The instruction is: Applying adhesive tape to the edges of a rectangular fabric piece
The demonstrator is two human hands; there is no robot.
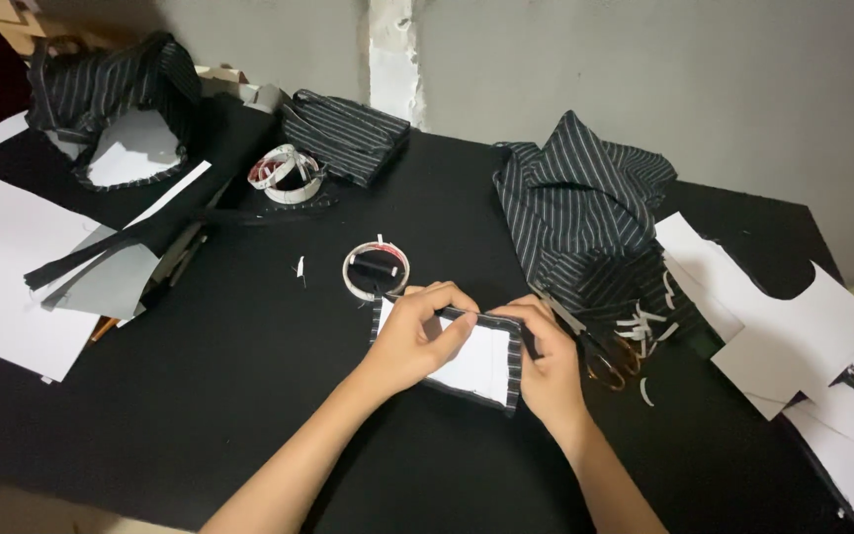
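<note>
Striped fabric piece on white card | L hand pinching top edge | R hand pinching R corner, wrists low

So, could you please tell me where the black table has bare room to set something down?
The near-left table, bordered by the white paper sheet, the left hand and the tape ring, is bare. There is a smaller patch between the measuring tape and the striped fabric heap. The right side, around the scissors and paper pieces, is crowded.
</note>
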